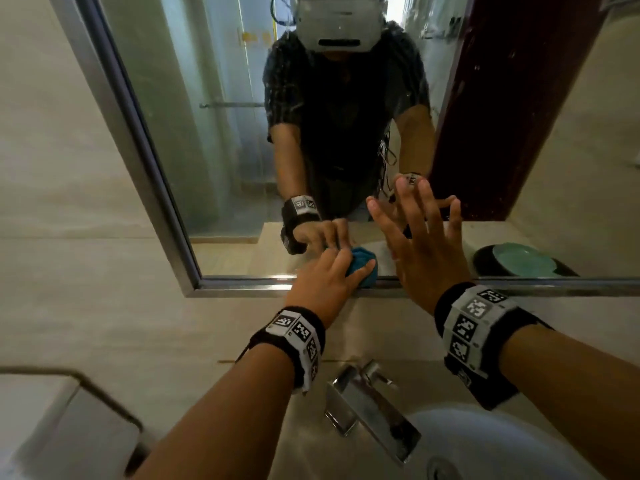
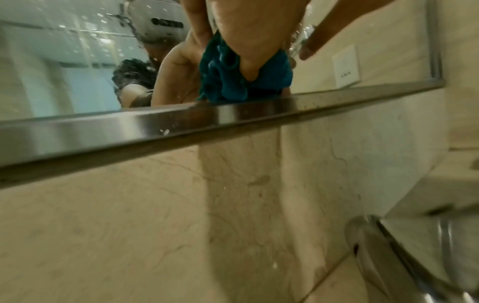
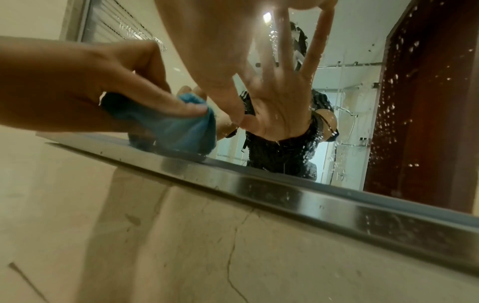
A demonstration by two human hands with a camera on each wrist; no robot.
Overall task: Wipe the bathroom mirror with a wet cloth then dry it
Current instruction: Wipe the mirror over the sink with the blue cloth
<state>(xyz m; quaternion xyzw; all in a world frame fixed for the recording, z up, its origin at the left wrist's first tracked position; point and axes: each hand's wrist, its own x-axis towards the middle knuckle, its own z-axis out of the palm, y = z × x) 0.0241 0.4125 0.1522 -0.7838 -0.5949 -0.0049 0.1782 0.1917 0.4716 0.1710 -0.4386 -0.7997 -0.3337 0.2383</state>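
Note:
The bathroom mirror [image 1: 242, 133] has a steel frame [image 1: 311, 284] and water droplets on its glass. My left hand [image 1: 332, 278] grips a bunched blue cloth [image 1: 362, 268] and presses it on the glass just above the bottom frame. The left wrist view shows the cloth [image 2: 225, 82] squeezed under my fingers [image 2: 246, 41]. My right hand [image 1: 422, 244] lies flat on the glass to the right of the cloth, fingers spread, holding nothing. In the right wrist view the cloth [image 3: 176, 127] sits between my left thumb and fingers [image 3: 145, 86], touching the frame [image 3: 285, 192].
A chrome faucet [image 1: 367, 403] and a white basin [image 1: 502, 445] sit below my arms. Beige tiled wall [image 1: 86, 271] surrounds the mirror. A white boxy fixture [image 1: 52, 427] stands at the lower left. The mirror reflects a shower enclosure and a dark red door.

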